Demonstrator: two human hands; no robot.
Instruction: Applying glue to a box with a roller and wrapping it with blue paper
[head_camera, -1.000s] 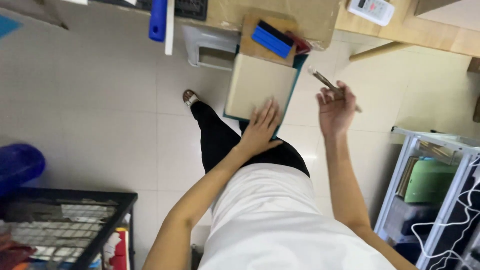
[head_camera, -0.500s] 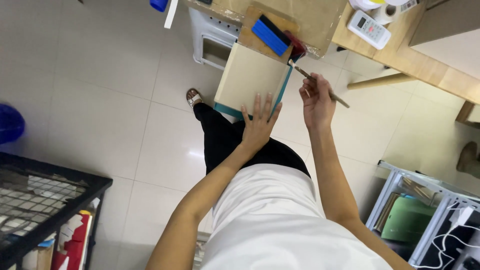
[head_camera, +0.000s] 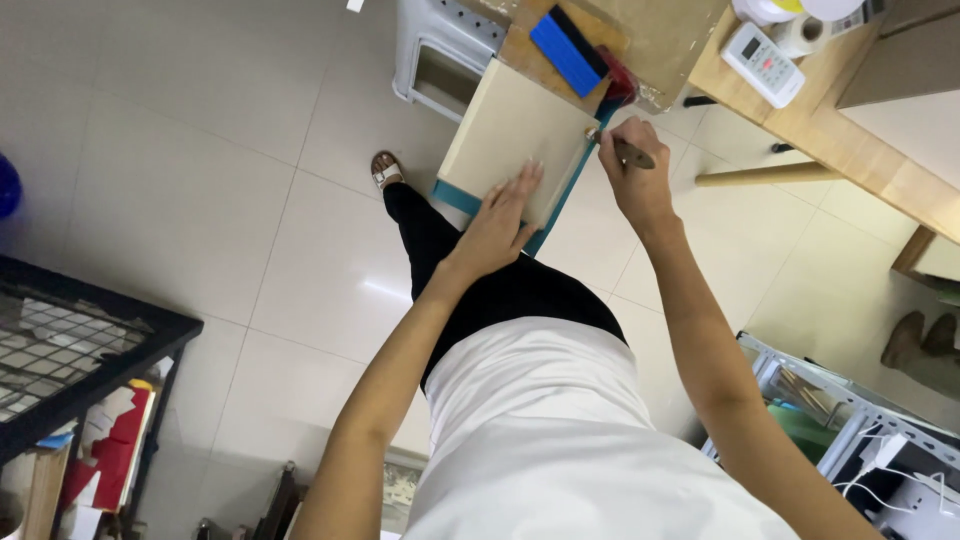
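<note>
A beige flat board (head_camera: 515, 130) lies on a teal board (head_camera: 455, 197) over my lap. My left hand (head_camera: 500, 222) presses flat on the beige board's near corner, fingers spread. My right hand (head_camera: 632, 178) grips a thin pen-like tool (head_camera: 630, 152), its tip touching the board's right edge. A blue scraper (head_camera: 567, 52) rests on a brown cardboard piece (head_camera: 520, 45) just beyond the board.
A white plastic stool (head_camera: 432, 60) stands ahead on the tiled floor. A wooden table (head_camera: 850, 140) at right carries a white remote (head_camera: 763, 65) and a tape roll (head_camera: 800, 35). A black wire cart (head_camera: 70, 340) is at left, a metal rack (head_camera: 850, 420) at right.
My right hand came down from mid-air and brought the tool's tip to the board's right edge. My left hand stayed flat on the board. The view shifted.
</note>
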